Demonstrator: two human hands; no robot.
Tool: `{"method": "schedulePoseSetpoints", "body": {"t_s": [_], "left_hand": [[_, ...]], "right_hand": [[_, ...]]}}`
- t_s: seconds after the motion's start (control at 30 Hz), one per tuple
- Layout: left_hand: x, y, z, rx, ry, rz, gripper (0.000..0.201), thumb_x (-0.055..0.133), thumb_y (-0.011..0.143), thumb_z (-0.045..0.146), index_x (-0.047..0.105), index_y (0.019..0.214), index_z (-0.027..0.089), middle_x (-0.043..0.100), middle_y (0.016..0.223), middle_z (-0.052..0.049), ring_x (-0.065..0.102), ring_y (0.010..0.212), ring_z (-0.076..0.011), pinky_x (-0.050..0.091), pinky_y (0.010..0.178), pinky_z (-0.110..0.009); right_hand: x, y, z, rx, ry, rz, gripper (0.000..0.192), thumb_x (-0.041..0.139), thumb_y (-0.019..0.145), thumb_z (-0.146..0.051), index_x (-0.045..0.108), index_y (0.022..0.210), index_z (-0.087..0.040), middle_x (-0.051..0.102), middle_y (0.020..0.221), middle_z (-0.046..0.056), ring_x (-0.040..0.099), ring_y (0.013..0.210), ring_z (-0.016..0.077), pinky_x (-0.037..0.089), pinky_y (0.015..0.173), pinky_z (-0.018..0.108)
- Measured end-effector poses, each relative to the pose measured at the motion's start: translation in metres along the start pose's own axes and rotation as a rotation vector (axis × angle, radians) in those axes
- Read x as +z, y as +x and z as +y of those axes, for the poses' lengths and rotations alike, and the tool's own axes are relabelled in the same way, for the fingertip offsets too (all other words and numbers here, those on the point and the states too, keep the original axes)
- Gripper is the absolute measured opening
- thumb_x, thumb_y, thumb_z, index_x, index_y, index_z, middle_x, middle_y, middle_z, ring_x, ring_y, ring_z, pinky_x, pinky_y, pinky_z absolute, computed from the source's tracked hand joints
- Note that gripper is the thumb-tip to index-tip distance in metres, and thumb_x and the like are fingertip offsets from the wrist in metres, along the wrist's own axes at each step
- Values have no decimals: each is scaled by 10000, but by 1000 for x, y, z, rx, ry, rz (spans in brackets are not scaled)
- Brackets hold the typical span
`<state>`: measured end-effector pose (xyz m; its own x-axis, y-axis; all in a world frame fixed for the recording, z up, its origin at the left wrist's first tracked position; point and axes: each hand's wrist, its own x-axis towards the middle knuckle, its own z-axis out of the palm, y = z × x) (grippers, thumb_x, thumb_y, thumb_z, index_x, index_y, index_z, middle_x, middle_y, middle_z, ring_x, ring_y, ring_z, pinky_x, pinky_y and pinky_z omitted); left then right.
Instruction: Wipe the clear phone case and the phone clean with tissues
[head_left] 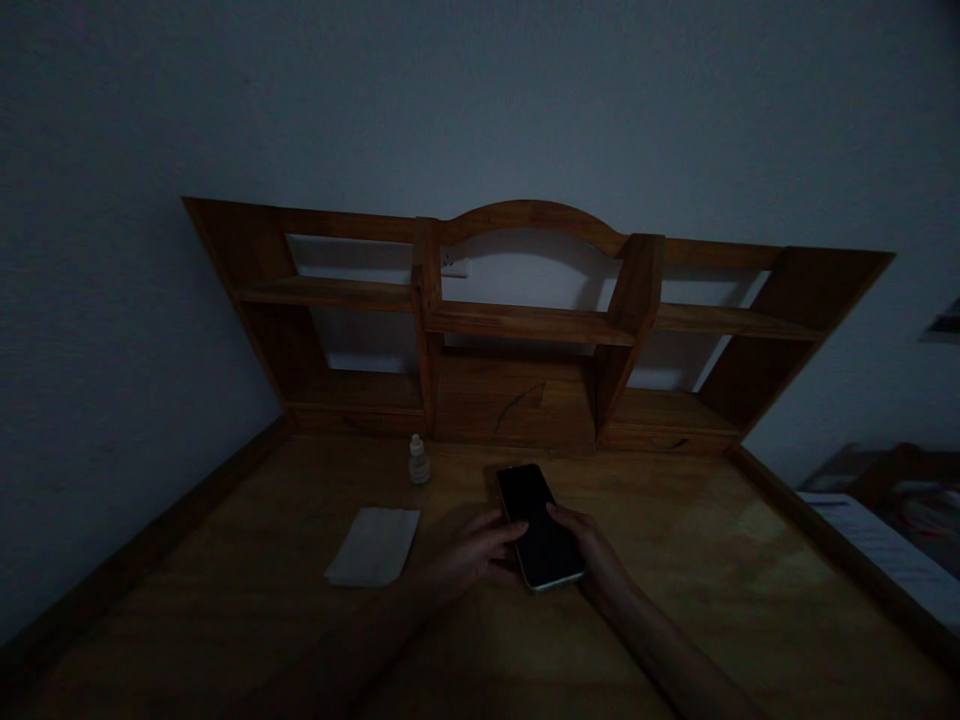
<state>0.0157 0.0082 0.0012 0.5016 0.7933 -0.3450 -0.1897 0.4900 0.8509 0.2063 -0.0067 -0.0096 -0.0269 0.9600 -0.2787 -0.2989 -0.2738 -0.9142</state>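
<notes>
A smartphone (538, 530) with a dark screen is held between both hands above the wooden desk (300, 640). My left hand (480, 550) grips its left edge, the thumb lying over the screen's side. On the opposite edge, my right hand (589, 545) is closed round the phone with its thumb on the glass. The fingers beneath the phone are mostly hidden. To the left lies a flat white tissue or cloth (373, 546). Behind that stands a small clear bottle (418, 464) with a white cap, upright.
A wooden shelf unit (529, 322) with several compartments runs along the back of the desk against the wall. A wall socket (454, 264) shows through its middle opening. Raised wooden edges border the desk at left and right. Beyond the right edge lie printed papers (877, 545).
</notes>
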Motion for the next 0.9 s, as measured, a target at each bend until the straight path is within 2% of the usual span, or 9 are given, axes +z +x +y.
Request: {"method": "schedulePoseSetpoints", "body": {"t_s": [0.2, 0.37, 0.57, 0.8, 0.9], "left_hand": [[8, -8, -5, -22, -79, -130, 595, 800, 737, 290, 572, 1265, 136, 672, 1212, -167, 711, 956, -266, 594, 801, -399], [8, -6, -10, -41, -133, -116, 609, 812, 728, 245, 549, 1263, 122, 664, 1237, -163, 712, 979, -255, 562, 921, -423], [14, -3, -12, -59, -53, -153, 689, 750, 794, 373, 436, 1344, 101, 732, 1030, -197, 739, 860, -301, 578, 815, -408], [19, -1, -14, -56, -44, -123, 656, 756, 772, 375, 458, 1283, 92, 750, 843, -172, 743, 756, -292, 576, 690, -360], [19, 0, -14, -54, -54, -118, 615, 747, 776, 358, 473, 1255, 88, 750, 850, -177, 743, 739, -285, 572, 673, -346]], "right_hand": [[-1, 2, 0, 32, 11, 41, 513, 750, 695, -572, 746, 857, -85, 762, 818, 138, 701, 675, 248, 504, 623, 323], [-4, 2, -2, 19, 35, 42, 485, 743, 706, -552, 751, 861, -93, 762, 817, 121, 692, 670, 231, 497, 621, 308], [-7, 2, -4, 17, 13, 64, 507, 747, 689, -583, 743, 824, -94, 746, 754, 107, 663, 612, 213, 468, 574, 295], [-12, 5, 0, -2, -18, 60, 506, 735, 706, -579, 742, 827, -88, 751, 781, 126, 680, 638, 233, 481, 597, 313], [-13, 6, 2, -15, -25, 57, 517, 723, 717, -586, 744, 843, -85, 754, 801, 133, 685, 654, 238, 483, 601, 314]]}}
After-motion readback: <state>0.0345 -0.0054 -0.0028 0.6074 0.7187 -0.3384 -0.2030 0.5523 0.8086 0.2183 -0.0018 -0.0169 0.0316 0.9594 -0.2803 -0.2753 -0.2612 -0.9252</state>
